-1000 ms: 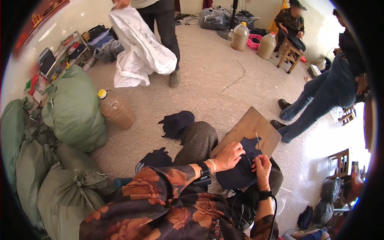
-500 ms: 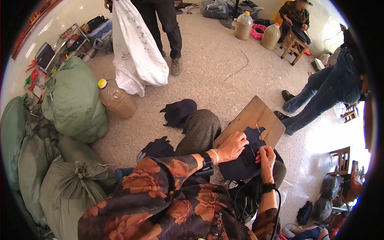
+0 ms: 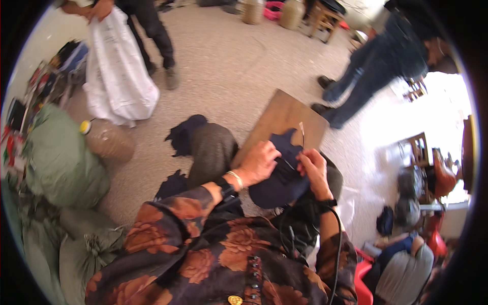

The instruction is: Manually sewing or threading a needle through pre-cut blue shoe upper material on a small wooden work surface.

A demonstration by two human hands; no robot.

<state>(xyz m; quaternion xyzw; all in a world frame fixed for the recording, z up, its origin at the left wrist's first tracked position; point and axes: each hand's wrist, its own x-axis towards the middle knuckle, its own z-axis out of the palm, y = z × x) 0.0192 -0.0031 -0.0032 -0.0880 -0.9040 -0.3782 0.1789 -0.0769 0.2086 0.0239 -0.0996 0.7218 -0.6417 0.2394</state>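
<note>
A flat piece of navy cloth (image 3: 277, 189) with a jagged outline lies across my lap, its far part over a wooden board (image 3: 278, 116). At the cloth's left side my left hand (image 3: 260, 161) has its fingers curled together; what is between them is hidden. Over the cloth's right side, my right hand (image 3: 315, 170) pinches a thin, dark, cord-like strand (image 3: 303, 134) with a pale tip standing up above the fingers. A short pale line crosses the cloth between both hands, too blurred to name.
Similar dark cloth pieces (image 3: 185, 133) lie left of my knee. Bulging green sacks (image 3: 63, 160) and a yellow-capped jug (image 3: 109, 140) stand further left. One person holds a white sack (image 3: 119, 71); another in jeans (image 3: 363, 63) stands right of the board.
The whole view has shifted, moving the scene left and up. The hands of the person with the white sack now show. My hands stay at the cloth, in nearly the same pose.
</note>
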